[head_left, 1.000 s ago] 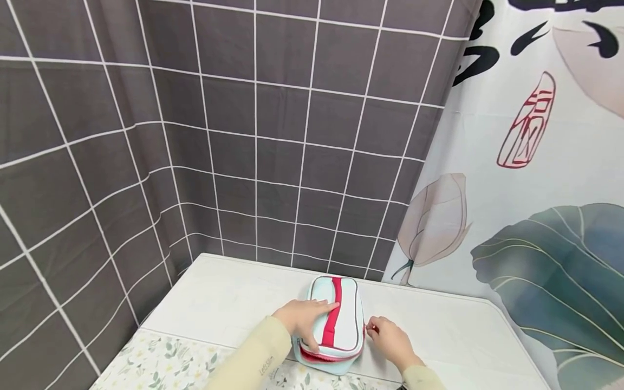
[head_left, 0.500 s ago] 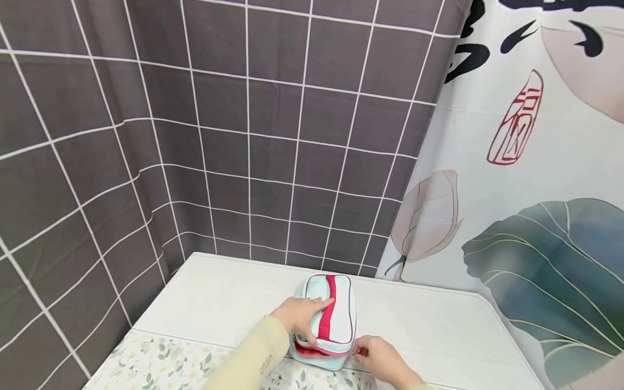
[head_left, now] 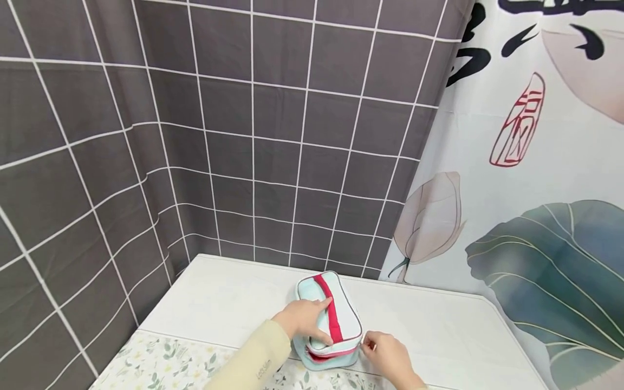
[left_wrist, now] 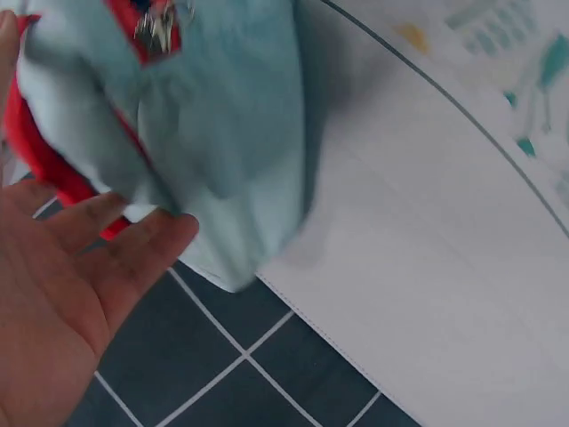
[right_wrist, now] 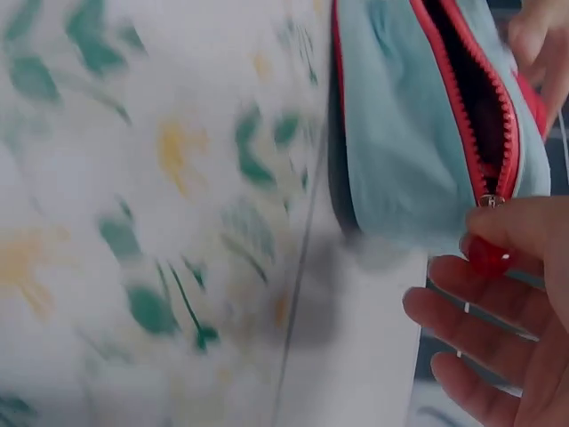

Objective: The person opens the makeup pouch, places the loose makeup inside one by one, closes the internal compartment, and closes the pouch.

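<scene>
A light-blue and white zippered pouch with a red strap lies on the table, turned slightly askew. My left hand holds its top from the left, thumb near the front edge and a finger reaching the strap. In the left wrist view, several of its fingers lie against the pouch's side. At the right front corner, my right hand pinches a red zipper pull between thumb and finger. The red zipper gapes above the slider, showing a dark inside; its contents cannot be made out.
The white table top has a floral cloth or mat along its near side. Behind stands a dark curtain with a white grid. A white printed hanging covers the right side. Small metal clips show on the pouch.
The pouch has turned, its far end swinging left and its front end right, with my left hand still on it. My right hand has come nearer, then shifted slightly right with the front corner.
</scene>
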Demonstrator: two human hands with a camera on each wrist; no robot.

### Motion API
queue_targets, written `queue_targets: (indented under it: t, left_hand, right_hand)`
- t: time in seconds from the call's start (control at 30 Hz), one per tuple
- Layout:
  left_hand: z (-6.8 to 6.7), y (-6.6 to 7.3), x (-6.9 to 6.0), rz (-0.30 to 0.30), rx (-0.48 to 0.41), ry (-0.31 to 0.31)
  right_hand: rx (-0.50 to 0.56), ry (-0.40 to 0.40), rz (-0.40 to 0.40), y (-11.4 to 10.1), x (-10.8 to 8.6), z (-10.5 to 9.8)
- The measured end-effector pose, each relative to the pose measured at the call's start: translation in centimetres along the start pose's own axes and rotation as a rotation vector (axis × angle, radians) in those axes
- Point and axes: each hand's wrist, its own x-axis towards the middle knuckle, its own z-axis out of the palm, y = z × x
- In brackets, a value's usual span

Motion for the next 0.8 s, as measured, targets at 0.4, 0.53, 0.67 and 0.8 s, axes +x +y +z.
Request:
queue_targets:
  t: [0.4, 0.53, 0.67, 0.8]
  left_hand:
    - [1.0, 2.2, 1.6, 0.353, 0.462, 0.075]
    - [2.1, 2.7, 1.9, 0.344, 0.485, 0.056]
    - [2.0, 2.7, 2.3, 0.301, 0.442, 0.074]
    - [2.1, 2.9, 2.7, 0.271, 0.411, 0.098]
  right_hand:
    - [-0.023, 0.001, 0.128, 2.5, 3.2, -0.2]
    - [-0.022, -0.027, 0.139, 2.8, 3.0, -0.2]
    - [-0.009, -0.048, 0.136, 3.3, 2.8, -0.7]
    - [-0.005, -0.051, 0.132, 3.6, 2.6, -1.2]
